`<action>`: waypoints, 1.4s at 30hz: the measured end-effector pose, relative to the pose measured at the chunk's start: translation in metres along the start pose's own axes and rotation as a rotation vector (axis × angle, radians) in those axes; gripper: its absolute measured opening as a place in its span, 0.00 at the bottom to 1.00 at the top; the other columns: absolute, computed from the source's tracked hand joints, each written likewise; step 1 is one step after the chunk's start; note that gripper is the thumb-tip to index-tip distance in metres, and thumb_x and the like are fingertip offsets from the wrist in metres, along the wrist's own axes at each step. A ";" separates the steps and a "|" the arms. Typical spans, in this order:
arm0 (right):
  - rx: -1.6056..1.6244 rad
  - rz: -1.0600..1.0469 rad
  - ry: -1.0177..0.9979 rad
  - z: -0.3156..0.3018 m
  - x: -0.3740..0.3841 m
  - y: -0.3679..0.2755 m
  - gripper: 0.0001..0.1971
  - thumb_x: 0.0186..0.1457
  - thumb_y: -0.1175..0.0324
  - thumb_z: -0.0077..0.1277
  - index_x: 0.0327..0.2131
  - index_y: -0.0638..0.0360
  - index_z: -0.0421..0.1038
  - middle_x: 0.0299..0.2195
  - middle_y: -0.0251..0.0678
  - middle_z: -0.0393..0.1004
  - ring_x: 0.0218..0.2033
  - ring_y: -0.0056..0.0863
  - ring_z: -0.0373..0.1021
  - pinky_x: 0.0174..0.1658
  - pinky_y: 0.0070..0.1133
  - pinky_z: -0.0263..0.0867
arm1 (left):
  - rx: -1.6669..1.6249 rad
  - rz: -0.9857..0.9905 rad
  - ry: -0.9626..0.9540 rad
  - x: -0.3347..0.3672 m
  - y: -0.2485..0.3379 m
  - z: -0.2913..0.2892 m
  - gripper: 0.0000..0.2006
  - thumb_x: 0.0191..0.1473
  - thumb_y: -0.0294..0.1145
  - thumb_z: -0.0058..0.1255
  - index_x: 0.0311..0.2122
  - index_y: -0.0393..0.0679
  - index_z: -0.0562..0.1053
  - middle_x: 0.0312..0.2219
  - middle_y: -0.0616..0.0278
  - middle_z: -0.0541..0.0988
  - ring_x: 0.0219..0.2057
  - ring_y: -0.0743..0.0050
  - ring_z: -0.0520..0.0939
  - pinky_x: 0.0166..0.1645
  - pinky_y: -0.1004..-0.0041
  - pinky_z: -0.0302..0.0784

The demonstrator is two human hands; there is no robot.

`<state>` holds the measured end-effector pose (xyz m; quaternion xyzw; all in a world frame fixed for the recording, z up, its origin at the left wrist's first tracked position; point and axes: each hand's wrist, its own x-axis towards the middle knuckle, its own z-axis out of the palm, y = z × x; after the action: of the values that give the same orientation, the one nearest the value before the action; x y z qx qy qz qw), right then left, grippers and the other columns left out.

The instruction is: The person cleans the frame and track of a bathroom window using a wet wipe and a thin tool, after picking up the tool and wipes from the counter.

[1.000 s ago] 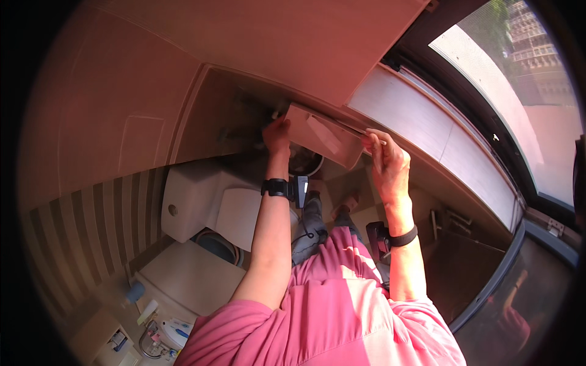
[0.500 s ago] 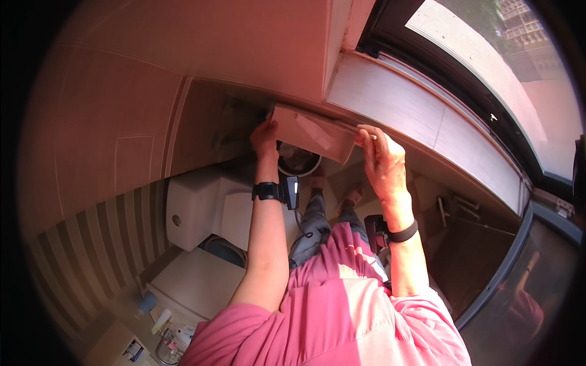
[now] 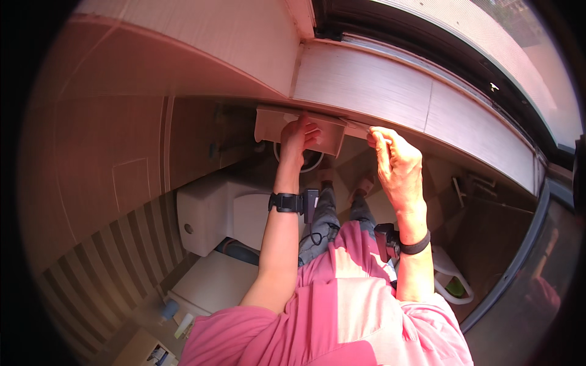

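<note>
A pale, open-fronted shelf or tray (image 3: 331,135) is against the wall just below the window ledge. My left hand (image 3: 295,139) is over its middle, fingers partly bent and apart, with nothing seen in them; whether the fingertips touch it is unclear. To the right, my right hand (image 3: 400,161) pinches the end of a thin pale strip (image 3: 357,127) between thumb and fingers. That strip runs left toward the shelf's upper right corner, and its exact kind is hard to make out. Each wrist has a dark strap with a small device on it.
Below the shelf is a round white-rimmed bin (image 3: 314,163), partly hidden by my left arm. A white toilet (image 3: 207,216) stands at left. The tiled ledge (image 3: 366,79) and dark window frame (image 3: 427,46) lie above; a grey-framed glass panel (image 3: 519,268) is at right.
My left hand has let go of the shelf's left end and moved right, over its middle. The right hand has shifted slightly right, still pinching the strip. My view has moved somewhat.
</note>
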<state>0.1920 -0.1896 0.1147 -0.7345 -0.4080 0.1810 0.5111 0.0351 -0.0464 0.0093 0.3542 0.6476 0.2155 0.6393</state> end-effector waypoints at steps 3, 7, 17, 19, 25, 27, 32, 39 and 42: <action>0.041 -0.026 -0.005 0.001 -0.004 0.011 0.06 0.51 0.74 0.49 0.33 0.65 0.71 0.25 0.45 0.73 0.24 0.35 0.72 0.27 0.21 0.66 | -0.164 0.011 -0.177 0.002 -0.005 0.014 0.12 0.55 0.35 0.43 0.37 0.36 0.67 0.32 0.53 0.76 0.33 0.63 0.79 0.37 0.69 0.77; 0.097 -0.028 -0.001 -0.001 -0.005 0.019 0.06 0.51 0.74 0.50 0.34 0.64 0.71 0.25 0.45 0.73 0.25 0.35 0.72 0.28 0.21 0.67 | -0.123 0.103 -0.192 0.010 -0.004 0.017 0.09 0.55 0.30 0.38 0.37 0.36 0.67 0.31 0.51 0.75 0.33 0.62 0.79 0.36 0.68 0.78; 0.113 -0.045 -0.016 0.012 -0.001 0.022 0.03 0.51 0.75 0.48 0.30 0.64 0.69 0.20 0.46 0.69 0.21 0.40 0.68 0.25 0.23 0.64 | -0.083 0.068 -0.175 0.013 -0.005 0.016 0.09 0.55 0.31 0.39 0.37 0.36 0.66 0.30 0.53 0.76 0.30 0.65 0.79 0.33 0.72 0.79; 0.104 -0.010 -0.079 0.010 0.007 0.030 0.04 0.52 0.75 0.48 0.31 0.64 0.69 0.21 0.46 0.69 0.22 0.40 0.69 0.25 0.24 0.63 | -0.094 0.059 -0.175 0.013 -0.006 0.015 0.10 0.54 0.32 0.42 0.38 0.38 0.67 0.29 0.54 0.77 0.28 0.67 0.80 0.30 0.74 0.78; 0.062 -0.042 -0.003 0.022 0.006 0.016 0.04 0.52 0.73 0.48 0.29 0.64 0.68 0.20 0.47 0.69 0.21 0.41 0.68 0.24 0.23 0.63 | -0.102 0.051 -0.172 0.011 -0.003 0.016 0.10 0.53 0.33 0.43 0.38 0.39 0.67 0.29 0.56 0.77 0.28 0.68 0.80 0.29 0.75 0.78; 0.115 0.005 -0.028 0.020 0.012 0.019 0.04 0.52 0.74 0.47 0.28 0.66 0.67 0.21 0.47 0.69 0.21 0.42 0.68 0.24 0.23 0.63 | -0.108 0.110 -0.180 0.008 -0.002 0.018 0.10 0.54 0.30 0.40 0.38 0.35 0.67 0.28 0.51 0.76 0.28 0.64 0.80 0.32 0.71 0.79; 0.167 -0.018 0.075 0.012 0.001 0.003 0.04 0.53 0.75 0.46 0.32 0.65 0.69 0.22 0.45 0.71 0.23 0.33 0.72 0.26 0.20 0.66 | -0.073 0.056 -0.184 0.010 0.001 0.016 0.10 0.54 0.30 0.40 0.38 0.35 0.68 0.28 0.51 0.76 0.29 0.64 0.80 0.32 0.70 0.79; 0.156 -0.026 0.035 0.019 0.005 0.008 0.04 0.52 0.74 0.48 0.31 0.65 0.69 0.20 0.43 0.71 0.21 0.33 0.71 0.26 0.19 0.65 | -0.085 0.072 -0.177 0.006 0.000 0.017 0.10 0.55 0.30 0.39 0.38 0.36 0.68 0.29 0.53 0.76 0.30 0.65 0.80 0.34 0.71 0.79; 0.047 0.057 -0.066 0.012 0.008 0.022 0.05 0.52 0.72 0.48 0.29 0.66 0.68 0.19 0.44 0.70 0.20 0.36 0.69 0.24 0.21 0.63 | -0.086 0.048 -0.183 0.008 0.001 0.016 0.10 0.55 0.31 0.39 0.38 0.36 0.68 0.30 0.53 0.76 0.31 0.65 0.80 0.34 0.71 0.79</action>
<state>0.1976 -0.1790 0.0911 -0.7273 -0.3992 0.2291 0.5090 0.0517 -0.0430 0.0032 0.3600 0.5681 0.2253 0.7050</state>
